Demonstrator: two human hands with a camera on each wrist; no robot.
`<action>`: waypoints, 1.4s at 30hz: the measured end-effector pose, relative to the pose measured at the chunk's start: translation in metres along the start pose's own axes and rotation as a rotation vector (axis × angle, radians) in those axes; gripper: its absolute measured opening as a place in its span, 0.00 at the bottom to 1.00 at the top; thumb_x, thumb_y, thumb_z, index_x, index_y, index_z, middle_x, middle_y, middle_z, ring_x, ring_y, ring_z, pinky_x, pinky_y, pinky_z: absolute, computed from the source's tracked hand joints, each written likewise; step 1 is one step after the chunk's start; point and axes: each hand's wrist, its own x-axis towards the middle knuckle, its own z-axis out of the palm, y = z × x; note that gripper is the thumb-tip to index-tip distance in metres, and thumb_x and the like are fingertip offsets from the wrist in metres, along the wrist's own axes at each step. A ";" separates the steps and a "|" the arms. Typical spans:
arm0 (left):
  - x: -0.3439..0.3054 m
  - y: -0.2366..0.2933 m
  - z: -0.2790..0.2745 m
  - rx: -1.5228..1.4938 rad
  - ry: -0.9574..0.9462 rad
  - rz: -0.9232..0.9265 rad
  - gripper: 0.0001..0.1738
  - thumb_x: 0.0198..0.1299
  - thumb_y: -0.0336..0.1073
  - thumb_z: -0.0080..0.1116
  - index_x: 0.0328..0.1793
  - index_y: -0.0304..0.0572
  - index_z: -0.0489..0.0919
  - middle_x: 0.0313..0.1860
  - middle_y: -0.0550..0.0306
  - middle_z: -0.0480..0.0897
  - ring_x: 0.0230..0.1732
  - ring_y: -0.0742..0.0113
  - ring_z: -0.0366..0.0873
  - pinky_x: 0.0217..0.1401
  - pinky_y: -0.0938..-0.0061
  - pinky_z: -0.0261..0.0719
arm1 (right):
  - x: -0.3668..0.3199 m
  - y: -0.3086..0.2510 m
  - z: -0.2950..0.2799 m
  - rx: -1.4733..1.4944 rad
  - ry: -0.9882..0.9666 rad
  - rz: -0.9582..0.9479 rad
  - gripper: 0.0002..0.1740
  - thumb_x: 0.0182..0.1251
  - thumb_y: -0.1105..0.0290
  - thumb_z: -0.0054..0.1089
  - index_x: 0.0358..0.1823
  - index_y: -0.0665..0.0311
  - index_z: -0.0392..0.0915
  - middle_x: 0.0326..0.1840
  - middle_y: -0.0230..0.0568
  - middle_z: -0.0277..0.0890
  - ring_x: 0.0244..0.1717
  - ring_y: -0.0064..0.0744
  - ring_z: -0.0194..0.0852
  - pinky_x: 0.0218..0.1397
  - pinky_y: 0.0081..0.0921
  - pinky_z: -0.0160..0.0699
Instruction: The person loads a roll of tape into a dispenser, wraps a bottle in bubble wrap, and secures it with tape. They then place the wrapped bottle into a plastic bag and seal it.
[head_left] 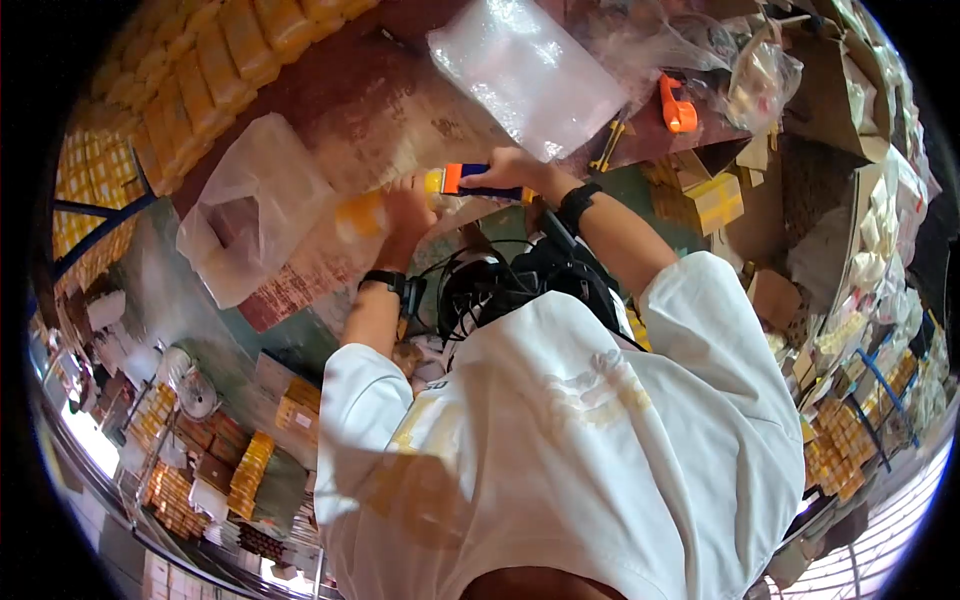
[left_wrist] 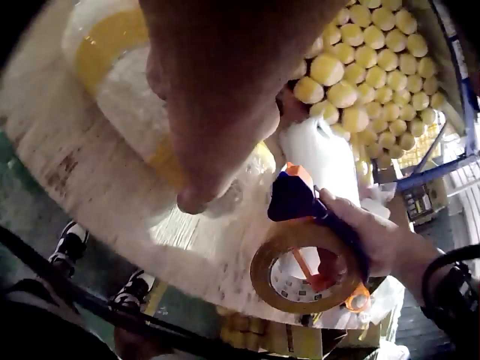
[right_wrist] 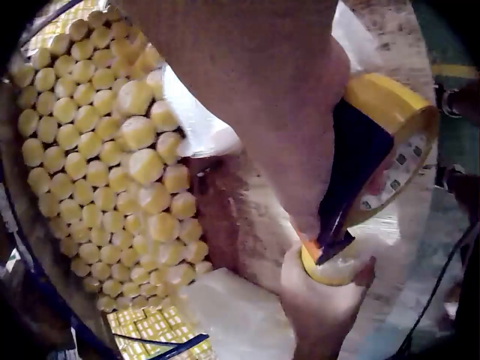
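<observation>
My left hand (head_left: pixel 408 208) grips the end of a clear plastic-wrapped bundle (left_wrist: pixel 120 90) banded with yellow tape, which lies on the table. In the right wrist view its fingers curl round the bundle's end (right_wrist: pixel 341 270). My right hand (head_left: pixel 515 172) grips a dark blue and orange tape dispenser (left_wrist: pixel 292 196) loaded with a wide roll of yellow-brown tape (left_wrist: pixel 268 274). The dispenser's orange front end is right at the taped end of the bundle, beside my left hand. My right palm hides part of the handle in the right wrist view.
A stack of clear plastic sheets or bags (head_left: pixel 525 75) lies at the table's far side. An orange tape dispenser (head_left: pixel 678 105) and a yellow cutter (head_left: pixel 607 145) sit to the right. A translucent bag (head_left: pixel 255 205) lies at the left. Many yellow-taped rolls (right_wrist: pixel 97 165) are piled beyond the table.
</observation>
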 end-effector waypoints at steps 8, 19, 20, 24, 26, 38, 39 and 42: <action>-0.010 0.017 -0.121 -0.547 0.130 -0.186 0.55 0.38 0.47 0.88 0.72 0.40 0.69 0.62 0.40 0.80 0.63 0.42 0.80 0.62 0.55 0.81 | -0.040 -0.128 -0.050 -0.214 0.002 -0.172 0.52 0.55 0.21 0.61 0.35 0.77 0.86 0.29 0.56 0.84 0.29 0.49 0.84 0.34 0.40 0.79; -0.008 -0.022 -0.121 -0.504 0.187 -0.050 0.55 0.43 0.44 0.86 0.78 0.47 0.66 0.67 0.45 0.75 0.64 0.44 0.79 0.62 0.53 0.83 | -0.056 -0.194 -0.036 -0.283 0.124 -0.267 0.52 0.52 0.21 0.62 0.41 0.74 0.87 0.39 0.58 0.86 0.41 0.49 0.85 0.47 0.37 0.81; -0.012 -0.024 -0.127 -0.463 0.153 -0.045 0.54 0.45 0.44 0.86 0.79 0.49 0.67 0.69 0.47 0.74 0.65 0.45 0.79 0.63 0.52 0.84 | -0.054 -0.194 -0.030 -0.317 0.134 -0.238 0.51 0.52 0.21 0.62 0.41 0.73 0.88 0.40 0.58 0.86 0.42 0.49 0.85 0.48 0.37 0.81; -0.021 -0.025 -0.141 -0.429 0.198 -0.086 0.48 0.42 0.40 0.83 0.73 0.57 0.73 0.63 0.50 0.75 0.62 0.43 0.79 0.60 0.54 0.82 | -0.033 -0.153 -0.001 -0.082 0.061 -0.209 0.46 0.57 0.24 0.62 0.43 0.68 0.89 0.38 0.55 0.87 0.39 0.42 0.85 0.45 0.34 0.81; -0.026 -0.034 -0.143 -0.412 0.182 -0.120 0.48 0.42 0.40 0.82 0.74 0.58 0.73 0.64 0.51 0.73 0.62 0.43 0.79 0.60 0.54 0.82 | -0.028 -0.137 0.011 -0.079 0.116 -0.272 0.46 0.56 0.24 0.63 0.41 0.68 0.89 0.35 0.51 0.87 0.37 0.39 0.85 0.42 0.33 0.80; -0.057 -0.078 -0.141 -0.181 0.251 0.011 0.64 0.40 0.42 0.81 0.85 0.46 0.57 0.84 0.46 0.58 0.81 0.39 0.58 0.80 0.48 0.62 | -0.009 -0.176 0.052 -0.150 0.105 -0.168 0.46 0.54 0.20 0.62 0.25 0.66 0.86 0.23 0.46 0.83 0.26 0.39 0.85 0.30 0.37 0.81; -0.060 -0.080 -0.146 -0.181 0.226 -0.013 0.64 0.41 0.43 0.81 0.85 0.47 0.55 0.84 0.46 0.57 0.81 0.40 0.57 0.80 0.49 0.62 | -0.008 -0.177 0.054 -0.144 0.098 -0.176 0.47 0.54 0.20 0.61 0.25 0.66 0.86 0.22 0.46 0.83 0.25 0.39 0.85 0.30 0.37 0.82; -0.065 -0.088 -0.152 -0.237 0.181 -0.058 0.63 0.46 0.46 0.80 0.86 0.47 0.54 0.84 0.47 0.58 0.82 0.41 0.56 0.81 0.50 0.61 | 0.016 -0.139 0.068 -0.163 0.093 -0.240 0.47 0.55 0.19 0.59 0.25 0.65 0.86 0.22 0.45 0.82 0.24 0.38 0.85 0.30 0.38 0.82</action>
